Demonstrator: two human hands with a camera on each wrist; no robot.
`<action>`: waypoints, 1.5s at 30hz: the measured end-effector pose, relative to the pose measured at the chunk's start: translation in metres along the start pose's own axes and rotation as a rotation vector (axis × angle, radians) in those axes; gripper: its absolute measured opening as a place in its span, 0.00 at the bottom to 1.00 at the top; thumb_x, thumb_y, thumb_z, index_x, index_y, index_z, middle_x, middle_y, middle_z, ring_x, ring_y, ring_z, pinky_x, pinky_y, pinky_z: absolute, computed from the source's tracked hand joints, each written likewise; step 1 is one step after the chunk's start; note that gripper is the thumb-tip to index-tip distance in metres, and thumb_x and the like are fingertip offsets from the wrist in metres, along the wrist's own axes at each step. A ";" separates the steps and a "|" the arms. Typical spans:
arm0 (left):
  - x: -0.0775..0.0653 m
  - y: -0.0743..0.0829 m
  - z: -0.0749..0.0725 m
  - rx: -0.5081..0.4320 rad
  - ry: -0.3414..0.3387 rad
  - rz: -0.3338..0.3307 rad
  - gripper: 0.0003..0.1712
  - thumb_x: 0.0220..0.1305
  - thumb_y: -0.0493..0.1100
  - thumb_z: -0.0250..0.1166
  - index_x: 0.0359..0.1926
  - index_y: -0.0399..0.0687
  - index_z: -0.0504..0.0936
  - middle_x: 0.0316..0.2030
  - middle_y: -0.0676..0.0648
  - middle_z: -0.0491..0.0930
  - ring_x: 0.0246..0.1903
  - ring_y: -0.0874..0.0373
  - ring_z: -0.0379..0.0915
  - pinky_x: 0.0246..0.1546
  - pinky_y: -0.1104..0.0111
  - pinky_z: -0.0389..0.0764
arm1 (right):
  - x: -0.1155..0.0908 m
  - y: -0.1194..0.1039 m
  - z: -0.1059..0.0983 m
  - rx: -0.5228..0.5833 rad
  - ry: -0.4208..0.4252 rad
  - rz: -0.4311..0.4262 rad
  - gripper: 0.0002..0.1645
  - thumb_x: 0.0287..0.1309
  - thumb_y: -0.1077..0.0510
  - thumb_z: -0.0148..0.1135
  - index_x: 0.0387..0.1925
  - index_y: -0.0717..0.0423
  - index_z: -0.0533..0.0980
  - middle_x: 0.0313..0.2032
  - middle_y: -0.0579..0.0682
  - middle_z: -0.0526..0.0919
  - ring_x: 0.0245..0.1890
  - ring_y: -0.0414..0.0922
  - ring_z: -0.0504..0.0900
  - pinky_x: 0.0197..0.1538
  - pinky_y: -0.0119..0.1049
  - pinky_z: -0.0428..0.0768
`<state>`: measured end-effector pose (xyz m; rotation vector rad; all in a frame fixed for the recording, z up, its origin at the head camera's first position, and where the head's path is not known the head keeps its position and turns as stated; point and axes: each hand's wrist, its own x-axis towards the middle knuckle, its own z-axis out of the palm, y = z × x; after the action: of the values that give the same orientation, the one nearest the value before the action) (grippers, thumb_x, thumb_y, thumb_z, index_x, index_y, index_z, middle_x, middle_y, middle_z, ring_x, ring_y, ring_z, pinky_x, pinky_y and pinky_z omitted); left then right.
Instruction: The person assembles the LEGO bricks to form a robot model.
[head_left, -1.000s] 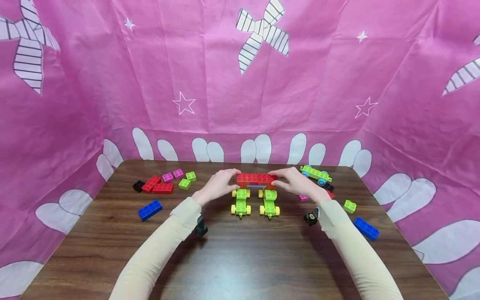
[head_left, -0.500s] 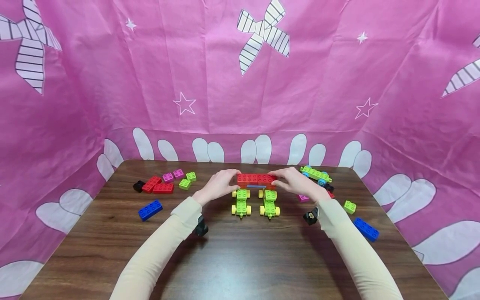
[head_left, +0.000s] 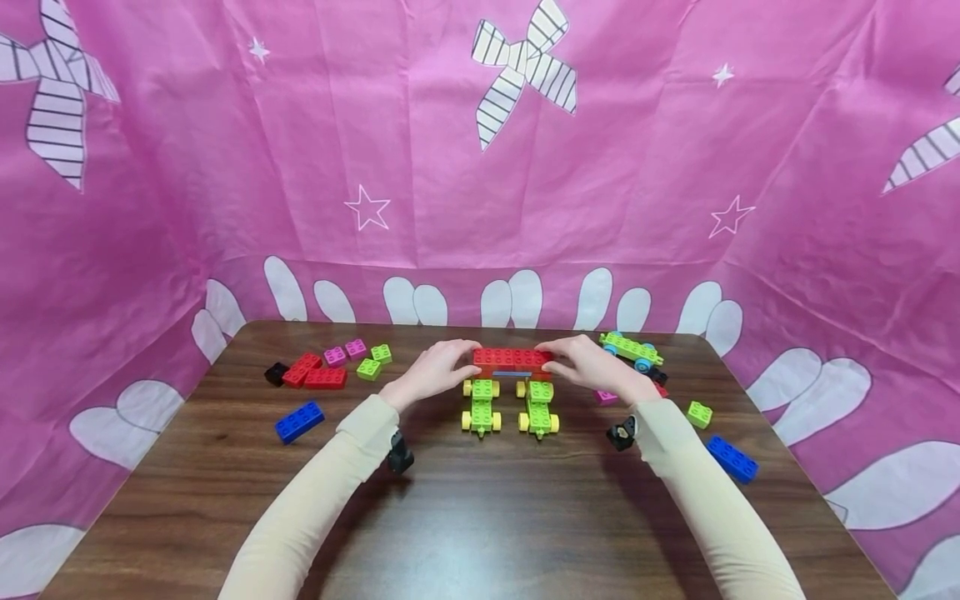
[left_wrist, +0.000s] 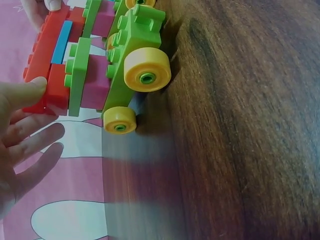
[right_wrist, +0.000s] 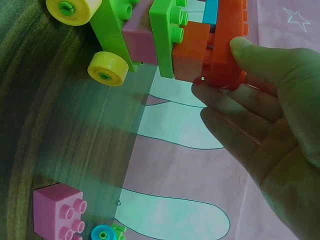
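A long red building brick (head_left: 512,359) bridges the tops of two stacks on lime-green wheeled bases. My left hand (head_left: 438,371) holds its left end, thumb on the near side, as the left wrist view also shows. At the right end, my right hand (head_left: 588,367) grips it the same way. Under it sit shorter red bricks (left_wrist: 58,95) and a thin blue piece (left_wrist: 61,42). Lower come green bricks (left_wrist: 80,77), then pink ones (left_wrist: 95,82). The left base (head_left: 482,417) and right base (head_left: 538,417) stand on yellow wheels, side by side and apart.
Left on the wooden table (head_left: 480,517) lie a blue brick (head_left: 300,422), red bricks (head_left: 325,378), pink bricks (head_left: 335,356) and green bricks (head_left: 368,369). A green base with blue wheels (head_left: 632,348), a green brick (head_left: 700,413) and another blue brick (head_left: 732,458) lie to the right.
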<state>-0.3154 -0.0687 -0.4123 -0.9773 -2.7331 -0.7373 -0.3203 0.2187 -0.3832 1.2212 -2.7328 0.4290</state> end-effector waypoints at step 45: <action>0.001 -0.001 0.000 0.051 0.000 -0.005 0.22 0.62 0.49 0.62 0.55 0.47 0.76 0.46 0.49 0.82 0.42 0.56 0.78 0.43 0.61 0.80 | -0.004 0.000 -0.001 0.065 0.025 0.063 0.19 0.59 0.52 0.61 0.51 0.53 0.79 0.44 0.48 0.83 0.42 0.42 0.82 0.45 0.38 0.81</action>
<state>-0.3168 -0.0691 -0.4122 -0.9599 -2.7412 -0.6655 -0.3174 0.2222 -0.3832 1.1385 -2.7623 0.5406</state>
